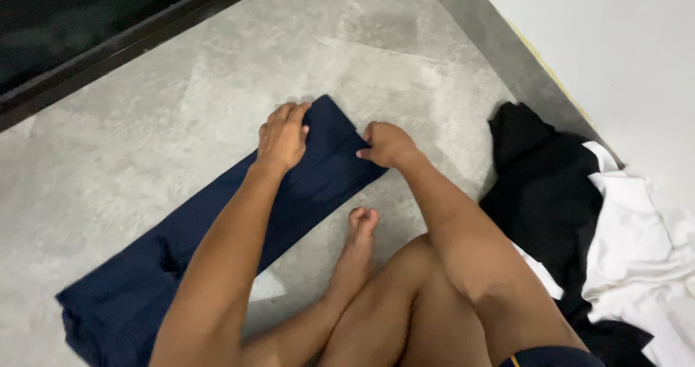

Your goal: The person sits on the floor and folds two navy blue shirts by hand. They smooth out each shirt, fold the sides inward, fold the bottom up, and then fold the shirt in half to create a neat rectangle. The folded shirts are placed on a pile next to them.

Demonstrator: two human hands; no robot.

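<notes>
1. Pressing down on the far end of the navy trousers (217,244), the left hand (282,137) lay flat-knuckled at about 11 o'clock from the person's foot (360,226), its fingers (284,111) curled over the cloth edge and gripping it.
2. The right hand (387,145) sat at roughly 1 o'clock from the foot, clenched on the same end of the trousers, pinching the corner against the floor (217,70).
3. The trousers stretched in a long band from 12 o'clock down toward 8 o'clock, lying flat on the grey floor with a bunched part at the near left.
4. By my reading, the folding was at the stage of squaring up the far end; the next move would call for both hands to keep the edge even while bringing it over.
5. A heap of black (539,186) and white clothes (637,244) lay at 3 o'clock, well apart from the hands.
</notes>
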